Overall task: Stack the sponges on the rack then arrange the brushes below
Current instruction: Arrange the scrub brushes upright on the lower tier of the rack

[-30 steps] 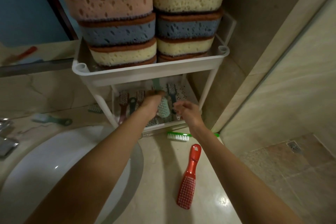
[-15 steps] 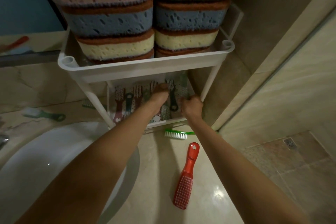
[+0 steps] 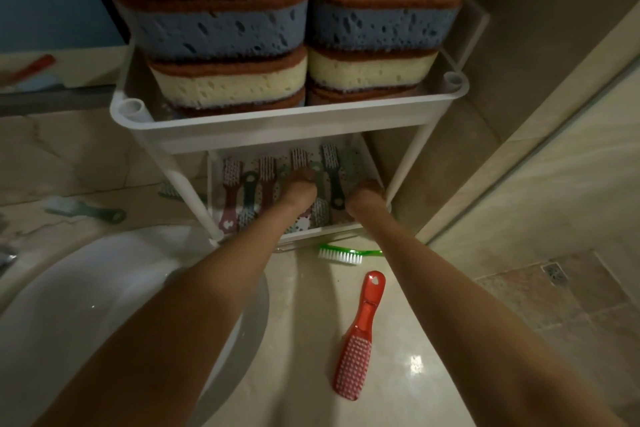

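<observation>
Marble counter, red brush loose, left hand, right hand inside rack, fingers' grip unclear

A white rack is stood at the far end of the table. Sponges are stacked in two columns on its upper shelf, and brushes are laid side by side on the lower shelf. On the table, a green brush and a red brush are laid near the rack, and a teal brush to the left.
</observation>
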